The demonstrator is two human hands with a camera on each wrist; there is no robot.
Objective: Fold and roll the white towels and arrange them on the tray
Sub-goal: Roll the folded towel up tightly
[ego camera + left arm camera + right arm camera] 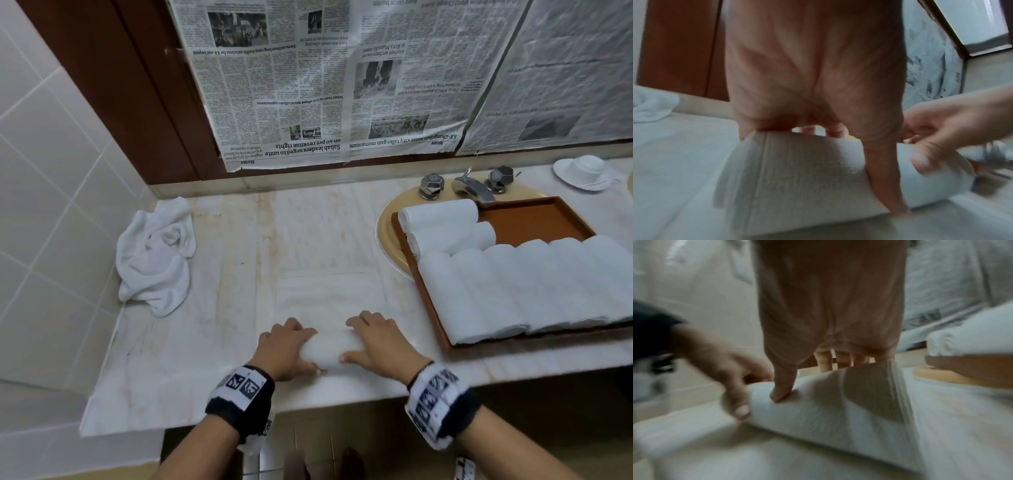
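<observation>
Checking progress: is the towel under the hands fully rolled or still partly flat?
Partly rolled. Both hands hold a thick roll at the near edge, while its flat folded part stretches away across the counter.

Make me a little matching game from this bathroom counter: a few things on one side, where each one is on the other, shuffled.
Things:
1. crumpled towel
2. half-rolled towel
3. rolled towels
4. faucet

Places:
A. on the brown tray
B. under both hands, at the counter's near edge
C. behind the tray, at the sink's back rim
D. in the counter's left corner, by the tiled wall

Pairs: 1-D, 2-B, 3-A, 4-C
</observation>
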